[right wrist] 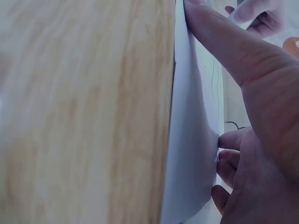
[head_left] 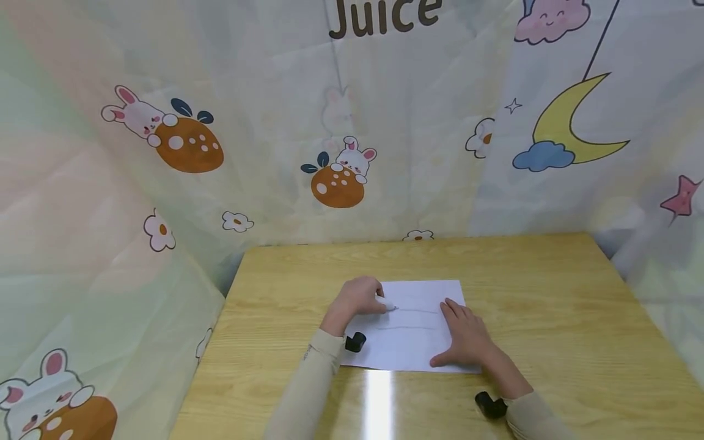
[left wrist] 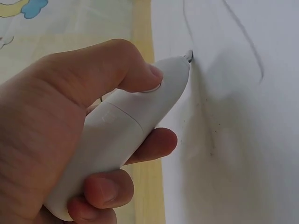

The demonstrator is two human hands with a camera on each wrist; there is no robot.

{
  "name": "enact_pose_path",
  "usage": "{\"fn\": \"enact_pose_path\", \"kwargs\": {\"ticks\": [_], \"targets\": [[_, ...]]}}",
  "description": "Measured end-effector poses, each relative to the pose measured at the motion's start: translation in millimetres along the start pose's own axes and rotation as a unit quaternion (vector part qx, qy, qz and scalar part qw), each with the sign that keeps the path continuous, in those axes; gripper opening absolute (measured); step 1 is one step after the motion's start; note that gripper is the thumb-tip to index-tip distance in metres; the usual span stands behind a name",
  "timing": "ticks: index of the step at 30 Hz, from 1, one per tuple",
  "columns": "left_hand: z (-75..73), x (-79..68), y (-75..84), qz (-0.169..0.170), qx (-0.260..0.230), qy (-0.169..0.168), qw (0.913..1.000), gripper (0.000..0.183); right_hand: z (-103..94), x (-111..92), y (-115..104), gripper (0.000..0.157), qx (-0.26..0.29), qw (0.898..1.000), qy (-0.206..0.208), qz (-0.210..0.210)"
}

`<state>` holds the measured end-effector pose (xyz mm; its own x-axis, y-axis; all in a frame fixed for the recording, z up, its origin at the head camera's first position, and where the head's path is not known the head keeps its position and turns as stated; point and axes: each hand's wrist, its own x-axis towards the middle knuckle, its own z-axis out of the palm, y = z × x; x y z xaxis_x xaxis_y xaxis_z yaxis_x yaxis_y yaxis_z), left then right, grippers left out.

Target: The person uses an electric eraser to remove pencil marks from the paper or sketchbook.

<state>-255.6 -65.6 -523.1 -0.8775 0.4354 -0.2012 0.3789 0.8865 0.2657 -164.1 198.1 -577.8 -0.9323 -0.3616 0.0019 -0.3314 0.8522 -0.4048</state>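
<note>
A white sheet of paper (head_left: 407, 351) lies on the table, with two thin grey pencil lines (head_left: 412, 327) running across it. My left hand (head_left: 360, 296) grips a white, rounded electric eraser (left wrist: 135, 107), the thumb on its button and the fingers curled below. Its small greyish tip (left wrist: 189, 56) is at one of the lines, and dark specks dot the paper nearby. Spread over the right part of the sheet, my right hand (head_left: 467, 333) rests with thumb near the front edge and fingers further back. In the right wrist view the paper (right wrist: 189, 130) bulges slightly near its edge.
The wooden table (head_left: 275, 318) reaches out on both sides of the paper, with a bright reflection at its front. A printed cloth backdrop (head_left: 264, 183) hangs behind it and at the sides. Small black cameras (head_left: 491, 406) sit at both wrists.
</note>
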Motion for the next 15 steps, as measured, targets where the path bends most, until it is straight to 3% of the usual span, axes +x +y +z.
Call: {"fn": "enact_pose_path", "kwargs": {"ticks": [7, 15], "targets": [[-2.7, -0.8, 5.1, 0.039, -0.009, -0.004, 0.9992, 0.018, -1.1, 1.4, -1.3, 0.135, 0.005, 1.0, 0.0, 0.004], [-0.3, -3.2, 1.4, -0.004, -0.013, -0.007, 0.9999, 0.02, 0.7, 1.8, -0.7, 0.136, 0.0, 1.0, -0.014, 0.012]]}}
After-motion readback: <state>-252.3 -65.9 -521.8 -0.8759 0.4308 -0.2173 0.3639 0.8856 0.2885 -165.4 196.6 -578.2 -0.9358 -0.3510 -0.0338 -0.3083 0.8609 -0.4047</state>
